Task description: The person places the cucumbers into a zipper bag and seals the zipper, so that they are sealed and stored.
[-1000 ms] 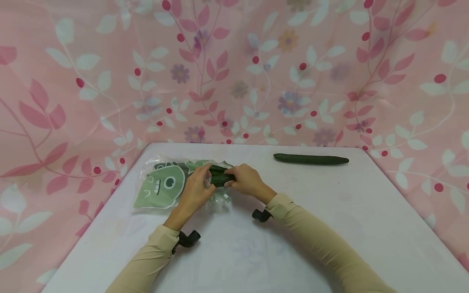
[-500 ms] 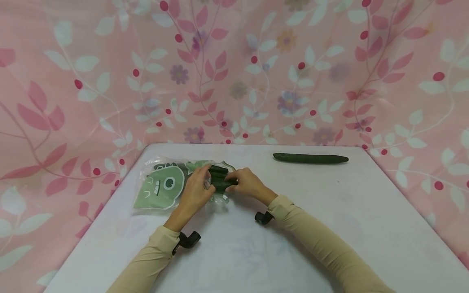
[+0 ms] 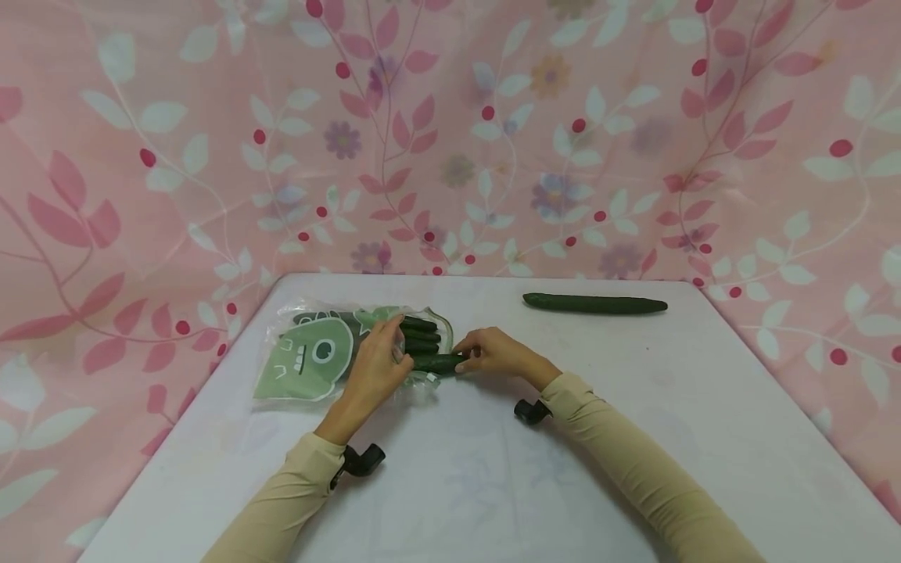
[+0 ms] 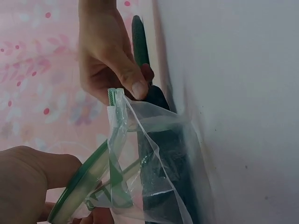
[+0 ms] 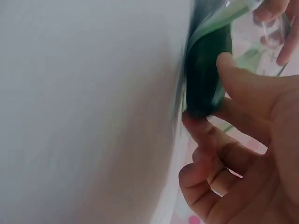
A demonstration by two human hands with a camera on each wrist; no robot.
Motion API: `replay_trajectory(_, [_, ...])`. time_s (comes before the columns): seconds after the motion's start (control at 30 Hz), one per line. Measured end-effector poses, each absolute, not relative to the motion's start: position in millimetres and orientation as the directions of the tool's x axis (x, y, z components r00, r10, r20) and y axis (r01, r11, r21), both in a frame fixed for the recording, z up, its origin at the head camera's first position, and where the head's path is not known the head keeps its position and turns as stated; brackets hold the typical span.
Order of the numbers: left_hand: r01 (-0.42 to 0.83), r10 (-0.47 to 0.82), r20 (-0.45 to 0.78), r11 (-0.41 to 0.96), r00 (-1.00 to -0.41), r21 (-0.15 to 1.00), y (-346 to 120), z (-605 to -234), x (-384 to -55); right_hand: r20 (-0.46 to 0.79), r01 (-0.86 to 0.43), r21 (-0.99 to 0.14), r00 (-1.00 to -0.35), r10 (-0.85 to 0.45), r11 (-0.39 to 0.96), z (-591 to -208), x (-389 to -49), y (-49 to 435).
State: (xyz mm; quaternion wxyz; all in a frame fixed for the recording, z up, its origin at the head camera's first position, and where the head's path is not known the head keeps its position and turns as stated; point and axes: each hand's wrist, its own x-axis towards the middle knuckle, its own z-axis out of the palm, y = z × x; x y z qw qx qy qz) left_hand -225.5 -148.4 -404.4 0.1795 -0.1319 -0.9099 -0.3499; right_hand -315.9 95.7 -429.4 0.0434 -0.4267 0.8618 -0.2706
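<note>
A clear zip bag (image 3: 303, 367) with a green cartoon monster print lies at the left of the table, its mouth toward the right. My left hand (image 3: 375, 366) holds the bag's mouth; in the left wrist view the green zip edge (image 4: 81, 177) rises between thumb and fingers. Several dark green cucumbers (image 3: 422, 338) lie side by side inside, their ends showing at the opening. With thumb and fingertips, my right hand (image 3: 501, 356) pinches the end of the nearest cucumber (image 3: 435, 363), which sticks partly out of the bag. Its other end is hidden behind my left hand.
Another long cucumber (image 3: 594, 304) lies crosswise near the back right of the white table (image 3: 633, 438). A pink floral cloth (image 3: 450, 141) hangs behind the table. Black cameras (image 3: 364, 460) sit at both wrists.
My right hand has moved right and toward me, with the nearest cucumber's end farther forward. More cucumber ends show at the bag's mouth. The left hand has stayed in place.
</note>
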Motion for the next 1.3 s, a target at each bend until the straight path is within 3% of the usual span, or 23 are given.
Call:
replay_trajectory(0.13, [0.352,0.101,0.414,0.725,-0.905,0.593,-147,-404,-225,0.193,-0.761,-0.485,-0.573,-0.796,0.43,-435,-319,89])
replay_trajectory(0.23, [0.345,0.094,0.414,0.731,-0.905,0.588,-147,-403,-224,0.217,-0.776,-0.466,-0.566,-0.795,0.425,-436,-319,84])
replay_trajectory(0.5, [0.357,0.103,0.424,0.732,-0.9,0.58,-148,-402,-224,0.275,-0.713,-0.471,-0.678,-0.682,0.519,-435,-311,70])
replay_trajectory(0.9, [0.337,0.106,0.393,0.739,-0.914,0.584,-148,-401,-222,0.29,-0.658,-0.461,-0.746,-0.6,0.596,-432,-302,32])
replay_trajectory(1.3, [0.352,0.121,0.402,0.74,-0.908,0.573,-148,-401,-223,0.286,-0.671,-0.442,-0.735,-0.616,0.595,-429,-298,5])
